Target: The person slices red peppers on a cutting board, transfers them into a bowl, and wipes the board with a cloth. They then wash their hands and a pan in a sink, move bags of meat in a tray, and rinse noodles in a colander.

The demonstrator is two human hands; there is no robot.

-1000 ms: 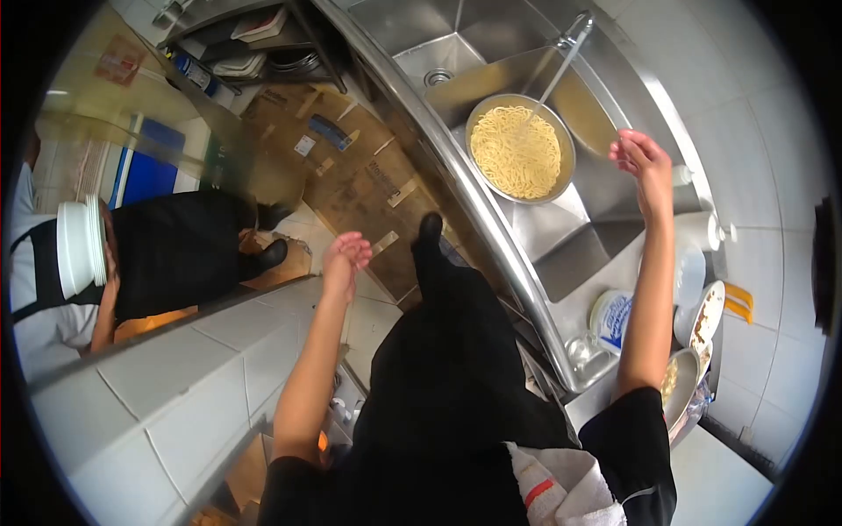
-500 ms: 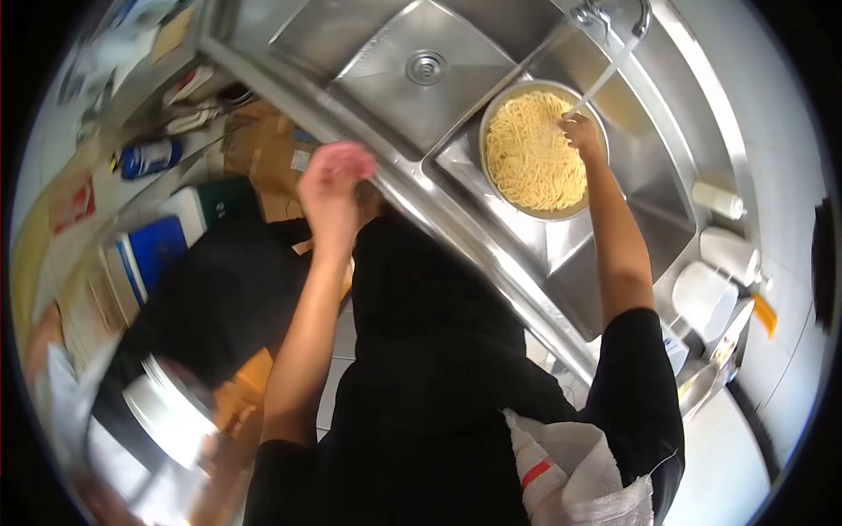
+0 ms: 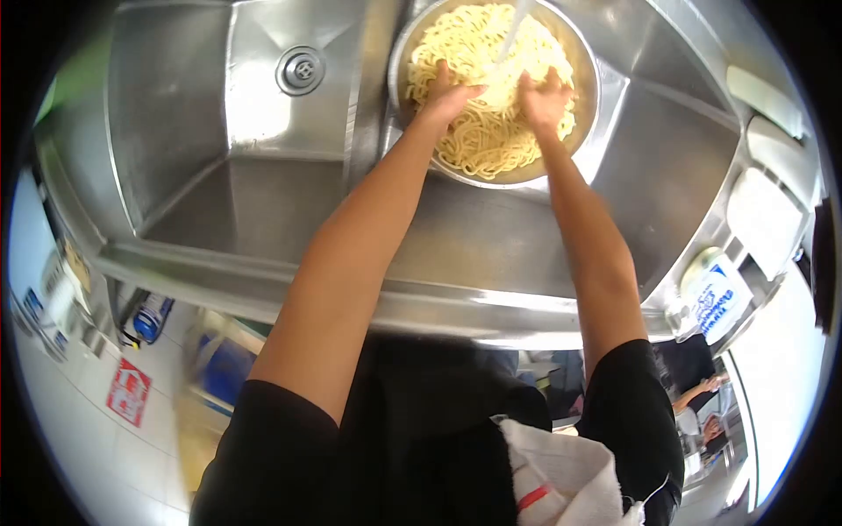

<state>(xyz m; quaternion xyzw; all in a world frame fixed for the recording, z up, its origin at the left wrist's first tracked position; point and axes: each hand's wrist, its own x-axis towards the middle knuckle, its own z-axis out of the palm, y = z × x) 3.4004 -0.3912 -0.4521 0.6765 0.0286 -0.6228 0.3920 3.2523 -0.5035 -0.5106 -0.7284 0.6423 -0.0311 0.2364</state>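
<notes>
A wide round metal bowl (image 3: 586,110) full of yellow noodles (image 3: 491,153) sits in the right sink basin. My left hand (image 3: 447,98) is on the left side of the noodles, thumb and fingers apart. On the right side, my right hand (image 3: 545,101) touches the noodles with its fingers spread, some tips partly sunk among the strands. A pale stream or spout (image 3: 514,33) comes down from the top edge into the bowl between both hands; its upper end is out of view.
The left basin (image 3: 189,206) has a round drain (image 3: 300,70). A steel sink edge (image 3: 474,302) runs in front of my body. White containers (image 3: 763,210) and a labelled tub (image 3: 715,294) stand at right. Other people's arms (image 3: 697,394) show at lower right.
My left hand has come from outside the sink, on the left, into the bowl. My right hand has left the spot by the spout and lies lower on the noodles. The view has turned.
</notes>
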